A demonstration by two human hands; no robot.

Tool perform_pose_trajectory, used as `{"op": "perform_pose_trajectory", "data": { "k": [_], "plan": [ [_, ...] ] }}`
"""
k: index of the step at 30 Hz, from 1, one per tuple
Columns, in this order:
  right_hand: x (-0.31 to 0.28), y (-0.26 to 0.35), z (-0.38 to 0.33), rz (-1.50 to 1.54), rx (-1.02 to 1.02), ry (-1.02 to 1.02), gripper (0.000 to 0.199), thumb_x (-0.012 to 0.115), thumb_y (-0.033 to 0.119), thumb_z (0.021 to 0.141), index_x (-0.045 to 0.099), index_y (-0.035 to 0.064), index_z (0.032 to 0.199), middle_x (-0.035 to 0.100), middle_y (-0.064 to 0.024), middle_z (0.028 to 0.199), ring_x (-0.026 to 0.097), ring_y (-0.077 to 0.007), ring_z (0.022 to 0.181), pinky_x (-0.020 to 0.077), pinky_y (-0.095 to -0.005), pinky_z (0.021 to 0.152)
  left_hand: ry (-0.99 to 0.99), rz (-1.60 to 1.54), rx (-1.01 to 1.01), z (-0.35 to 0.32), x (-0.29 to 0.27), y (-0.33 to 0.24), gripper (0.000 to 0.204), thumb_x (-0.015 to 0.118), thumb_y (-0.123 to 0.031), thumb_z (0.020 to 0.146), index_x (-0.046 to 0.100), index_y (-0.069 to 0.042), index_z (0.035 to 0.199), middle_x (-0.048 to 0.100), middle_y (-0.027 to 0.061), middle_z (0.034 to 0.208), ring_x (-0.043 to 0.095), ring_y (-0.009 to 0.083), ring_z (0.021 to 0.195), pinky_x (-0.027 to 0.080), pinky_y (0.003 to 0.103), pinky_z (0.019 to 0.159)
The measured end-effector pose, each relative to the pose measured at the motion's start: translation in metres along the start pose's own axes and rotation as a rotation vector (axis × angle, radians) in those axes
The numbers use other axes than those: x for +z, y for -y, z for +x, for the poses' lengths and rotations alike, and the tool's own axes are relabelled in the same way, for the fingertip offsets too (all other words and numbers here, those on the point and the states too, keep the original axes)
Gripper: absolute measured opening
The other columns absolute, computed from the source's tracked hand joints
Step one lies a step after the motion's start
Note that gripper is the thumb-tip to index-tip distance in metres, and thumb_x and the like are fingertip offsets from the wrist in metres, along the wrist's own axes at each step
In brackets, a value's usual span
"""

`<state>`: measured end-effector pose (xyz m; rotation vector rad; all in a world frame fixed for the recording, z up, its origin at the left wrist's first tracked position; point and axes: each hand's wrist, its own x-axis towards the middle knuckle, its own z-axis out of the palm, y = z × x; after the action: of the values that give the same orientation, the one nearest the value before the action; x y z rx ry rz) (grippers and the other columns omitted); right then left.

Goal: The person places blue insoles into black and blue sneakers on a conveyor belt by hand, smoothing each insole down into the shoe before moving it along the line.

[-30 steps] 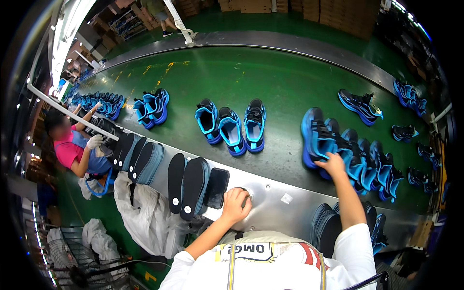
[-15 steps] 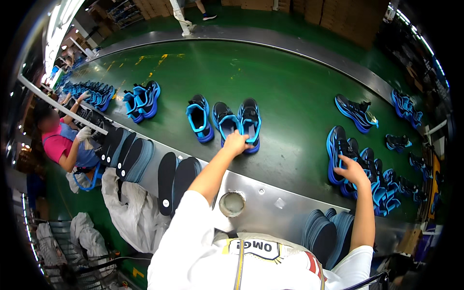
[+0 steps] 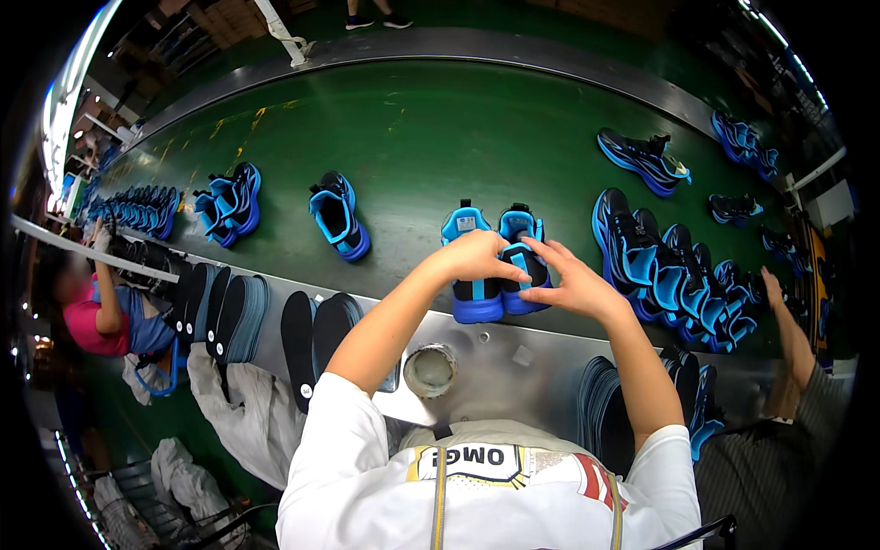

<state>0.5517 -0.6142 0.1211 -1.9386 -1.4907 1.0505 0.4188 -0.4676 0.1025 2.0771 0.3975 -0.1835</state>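
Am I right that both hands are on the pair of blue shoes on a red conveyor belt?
Not quite: the head view shows a green belt, not red. Both the left hand and right hand are on the pair of blue shoes.

Both hands point(image 3: 522, 270) rest on a pair of shoes point(image 3: 495, 261) on the belt point(image 3: 440, 128); a single shoe point(image 3: 339, 215) lies to their left, a shoe row point(image 3: 674, 275) right, stacked insoles point(image 3: 312, 335) left and nearer
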Motion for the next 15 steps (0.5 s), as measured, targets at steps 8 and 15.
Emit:
{"op": "perform_pose_trajectory", "data": {
  "k": [8, 15],
  "plan": [
    [0.019, -0.017, 0.005, -0.065, 0.017, -0.169, 0.061, 0.07, 0.027, 0.06, 0.039, 0.0092, 0.11, 0.033, -0.0217, 0.12, 0.044, -0.037, 0.1, 0.0405, -0.0389, 0.08, -0.166, 0.376, 0.004, 0.004, 0.024, -0.012, 0.037, 0.064, -0.041, 0.062, 0.063, -0.01, 0.083, 0.06, 0.0108, 0.063, 0.059, 0.0242, 0.062, 0.044, 0.032, 0.052],
    [0.053, -0.138, -0.008, -0.274, 0.142, -0.163, 0.038, 0.068, 0.031, 0.064, 0.046, 0.0103, 0.087, 0.047, -0.0191, 0.098, 0.051, -0.037, 0.086, 0.0436, -0.0406, 0.07, 0.015, 0.56, -0.024, 0.021, 0.121, 0.056, 0.082, 0.064, -0.023, 0.066, 0.013, -0.017, 0.13, 0.052, 0.0177, 0.095, 0.052, 0.0315, 0.088, 0.029, 0.048, 0.086]
  ]
}}
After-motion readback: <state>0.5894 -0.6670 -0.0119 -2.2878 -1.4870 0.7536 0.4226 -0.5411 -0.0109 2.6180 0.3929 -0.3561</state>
